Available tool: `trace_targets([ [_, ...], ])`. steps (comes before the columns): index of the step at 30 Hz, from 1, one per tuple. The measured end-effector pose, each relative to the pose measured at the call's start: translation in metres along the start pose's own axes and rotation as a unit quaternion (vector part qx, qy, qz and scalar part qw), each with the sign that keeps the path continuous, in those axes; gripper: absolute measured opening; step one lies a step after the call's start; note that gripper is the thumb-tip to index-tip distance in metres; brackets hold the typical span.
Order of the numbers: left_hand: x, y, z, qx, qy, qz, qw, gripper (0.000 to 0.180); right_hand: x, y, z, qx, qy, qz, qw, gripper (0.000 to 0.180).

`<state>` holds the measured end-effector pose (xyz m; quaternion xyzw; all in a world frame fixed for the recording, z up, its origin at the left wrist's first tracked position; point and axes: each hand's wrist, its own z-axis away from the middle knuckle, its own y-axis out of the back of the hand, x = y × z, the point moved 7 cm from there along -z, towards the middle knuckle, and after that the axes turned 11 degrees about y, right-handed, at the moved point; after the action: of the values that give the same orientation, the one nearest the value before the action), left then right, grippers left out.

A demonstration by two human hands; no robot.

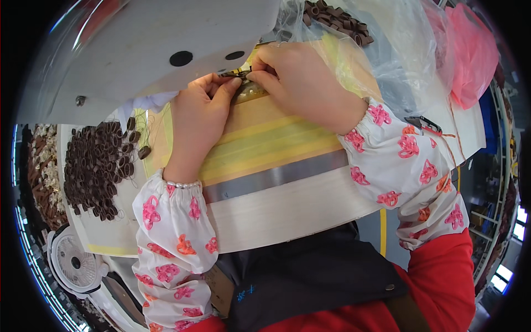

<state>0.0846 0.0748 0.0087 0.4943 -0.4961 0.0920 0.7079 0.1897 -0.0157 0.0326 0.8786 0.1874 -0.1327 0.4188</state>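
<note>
Under the white sewing machine (144, 52), my left hand (200, 110) and my right hand (304, 83) meet at the lit needle area. Thumb and forefinger of each hand are pinched together on a small dark piece (241, 74), mostly hidden by the fingers; its exact kind does not show. On the left of the table lies a broad heap of dark brown loops (97, 166), with loose threads among them. More brown loops (337, 22) sit at the far right, beside clear plastic.
Yellow tape strips (276, 138) and a metal band (276, 176) cross the white table (282, 216). Clear plastic bags (395, 50) and a pink bag (470, 55) stand at right, near small thread snips (425, 125). A white fan (74, 260) is at lower left.
</note>
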Motion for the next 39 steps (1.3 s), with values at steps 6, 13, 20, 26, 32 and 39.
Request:
trace_targets([
  [6,0.010,0.003,0.001,0.012,-0.029,-0.028,0.999,0.021,0.002,-0.002,0.004,-0.008,0.005,0.024,1.000,0.013],
  [13,0.016,0.013,0.035,0.054,-0.153,-0.078,0.984,0.028,0.010,0.061,0.003,0.026,-0.019,0.085,0.996,0.014],
  [20,-0.041,0.086,0.041,0.112,-0.083,-0.154,0.978,0.026,0.096,0.132,0.026,0.030,-0.058,0.199,0.978,0.016],
  [26,0.005,0.072,0.053,0.142,-0.178,-0.192,0.955,0.014,0.122,0.109,0.022,-0.074,-0.077,0.179,0.978,0.018],
  [32,0.032,0.006,0.047,0.108,-0.265,-0.201,0.937,0.030,0.105,0.119,0.012,-0.017,-0.050,0.231,0.972,0.019],
  [39,0.019,0.003,0.025,0.122,-0.180,-0.174,0.960,0.014,-0.019,0.021,-0.006,-0.069,-0.039,-0.180,0.980,0.013],
])
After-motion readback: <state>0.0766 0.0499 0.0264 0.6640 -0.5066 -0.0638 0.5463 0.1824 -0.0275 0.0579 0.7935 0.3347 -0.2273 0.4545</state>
